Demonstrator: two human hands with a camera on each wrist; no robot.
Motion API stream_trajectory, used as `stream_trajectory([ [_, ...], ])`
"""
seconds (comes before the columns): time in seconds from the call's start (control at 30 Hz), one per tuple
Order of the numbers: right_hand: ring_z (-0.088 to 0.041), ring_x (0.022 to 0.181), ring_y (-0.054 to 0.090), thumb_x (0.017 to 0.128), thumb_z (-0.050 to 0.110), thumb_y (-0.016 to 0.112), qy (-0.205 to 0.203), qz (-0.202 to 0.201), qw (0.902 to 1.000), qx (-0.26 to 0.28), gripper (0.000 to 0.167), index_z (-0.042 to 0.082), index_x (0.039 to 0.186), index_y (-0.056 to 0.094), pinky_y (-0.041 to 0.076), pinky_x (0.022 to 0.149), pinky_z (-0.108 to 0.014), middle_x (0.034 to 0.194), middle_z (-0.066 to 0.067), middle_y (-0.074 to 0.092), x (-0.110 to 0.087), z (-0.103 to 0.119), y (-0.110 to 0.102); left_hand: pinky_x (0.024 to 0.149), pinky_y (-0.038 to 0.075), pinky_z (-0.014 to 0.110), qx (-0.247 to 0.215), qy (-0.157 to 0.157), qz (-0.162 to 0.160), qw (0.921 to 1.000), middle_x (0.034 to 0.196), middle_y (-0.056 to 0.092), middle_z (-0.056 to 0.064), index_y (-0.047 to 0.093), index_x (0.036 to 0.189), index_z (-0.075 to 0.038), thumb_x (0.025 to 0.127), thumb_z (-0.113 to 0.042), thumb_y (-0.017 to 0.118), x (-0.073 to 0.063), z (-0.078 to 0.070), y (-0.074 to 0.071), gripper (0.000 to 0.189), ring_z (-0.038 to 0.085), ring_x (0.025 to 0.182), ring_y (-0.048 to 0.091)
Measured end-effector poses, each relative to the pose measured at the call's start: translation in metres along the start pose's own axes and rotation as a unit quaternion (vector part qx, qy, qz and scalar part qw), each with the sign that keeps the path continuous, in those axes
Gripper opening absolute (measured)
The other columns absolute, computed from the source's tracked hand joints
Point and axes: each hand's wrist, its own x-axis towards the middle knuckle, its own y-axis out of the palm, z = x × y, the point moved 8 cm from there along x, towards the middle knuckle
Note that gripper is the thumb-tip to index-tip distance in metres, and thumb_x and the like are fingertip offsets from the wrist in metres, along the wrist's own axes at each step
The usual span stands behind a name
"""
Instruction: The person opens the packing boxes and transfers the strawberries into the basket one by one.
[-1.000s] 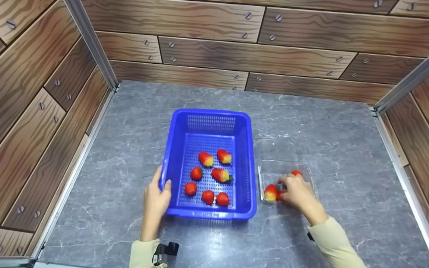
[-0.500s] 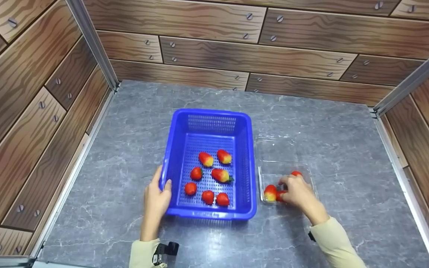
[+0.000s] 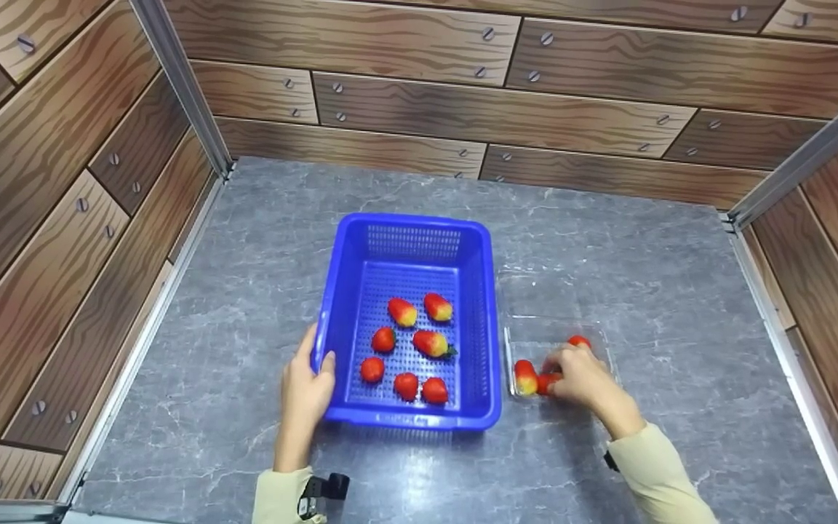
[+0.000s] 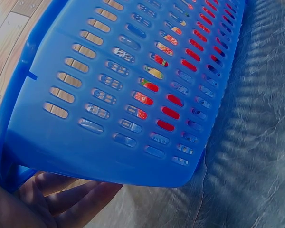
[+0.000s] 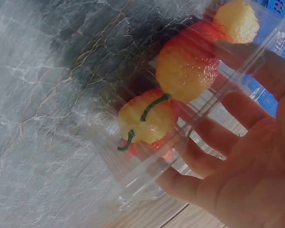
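My left hand [image 3: 305, 387] grips the left rim of a blue plastic basket [image 3: 492, 320], thumb over the top and fingers beneath, as the left wrist view also shows. Several red and yellow toy strawberries [image 3: 431, 343] lie on the basket floor. To its right is a clear plastic box [image 3: 532, 340]. My right hand [image 3: 585, 375] reaches into it, thumb and fingers around a strawberry [image 5: 187, 66]. One strawberry [image 3: 526, 378] rests at the box's left end, and another [image 3: 579, 340] shows behind the fingers. A strawberry with a green stem [image 5: 147, 116] sits by the fingertips.
The box's clear lid [image 3: 539, 287] lies folded back behind it, close to the basket. Grey marbled tabletop [image 3: 688, 313] surrounds both containers. Wood-patterned walls [image 3: 404, 102] enclose the back and sides.
The strawberry at the box's left end and the one by my right thumb have shifted slightly left. My left hand and the basket stay in place.
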Motion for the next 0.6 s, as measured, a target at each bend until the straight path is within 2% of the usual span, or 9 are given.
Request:
stream_trajectory([
  [0.37,-0.031,0.087,0.05,0.057,0.006,0.083,0.013,0.001,0.9998,-0.016,0.019,0.01,0.071,0.07,0.046,0.066,-0.054,0.083,-0.005,0.049,0.0044,-0.0043,0.0063,0.101,0.043,0.057,0.0,-0.003,0.0,1.0,0.132,0.059,0.027,0.048,0.146,-0.007,0.092,-0.006,0.062,-0.0013,0.0005,0.0,0.056,0.045,0.117,0.057],
  [0.6,-0.027,0.074,0.049,0.055,0.005,0.083,-0.005,-0.027,0.9995,-0.013,0.027,0.009,0.062,0.058,0.047,0.061,-0.048,0.078,-0.004,0.046,0.0041,-0.0048,0.0026,0.1,0.044,0.057,-0.009,0.007,-0.003,0.9999,0.13,0.06,0.027,0.049,0.146,-0.006,0.091,-0.005,0.062,-0.001,-0.0012,-0.0006,0.056,0.045,0.115,0.059],
])
